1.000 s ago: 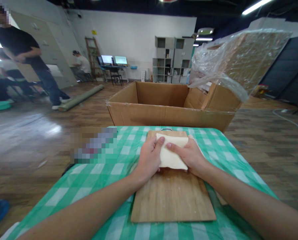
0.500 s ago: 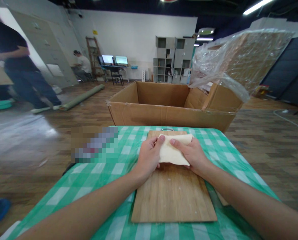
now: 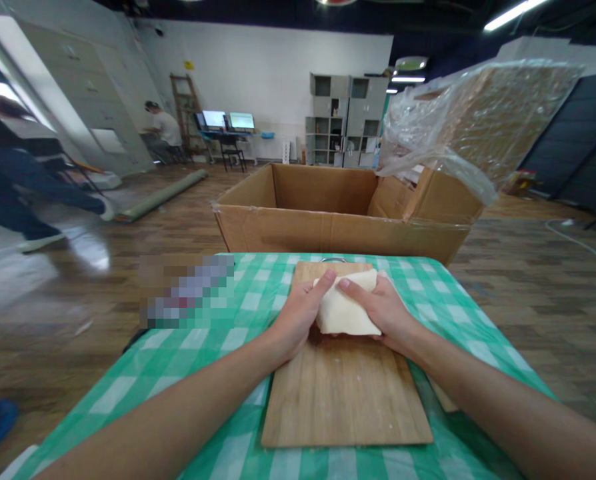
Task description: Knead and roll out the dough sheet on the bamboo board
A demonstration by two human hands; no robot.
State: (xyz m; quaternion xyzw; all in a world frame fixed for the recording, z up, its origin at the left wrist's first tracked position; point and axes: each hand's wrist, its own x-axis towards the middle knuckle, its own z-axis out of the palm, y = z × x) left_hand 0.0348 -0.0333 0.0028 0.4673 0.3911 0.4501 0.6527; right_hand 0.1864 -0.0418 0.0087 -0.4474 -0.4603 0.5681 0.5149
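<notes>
A pale cream sheet of dough (image 3: 349,312) is held between both hands just above the far half of a wooden cutting board (image 3: 348,393). My left hand (image 3: 302,313) grips its left side, thumb on top and fingers underneath. On the right side, my right hand (image 3: 382,303) pinches the sheet the same way, its thumb lying across the upper face. The fingers below the dough are mostly hidden. A metal handle (image 3: 334,260) shows at the board's far end.
A green-and-white checked cloth (image 3: 228,373) covers the table. Beyond it stands a large open cardboard box (image 3: 328,227). A blurred-out object (image 3: 191,291) lies at the table's left edge. Part of another wooden piece (image 3: 443,395) shows under my right forearm. A person (image 3: 23,180) walks at far left.
The near edge of the dough has dropped slightly, and its far right corner has drawn inward under my shifting hands. The person at left has moved farther left, into a stride.
</notes>
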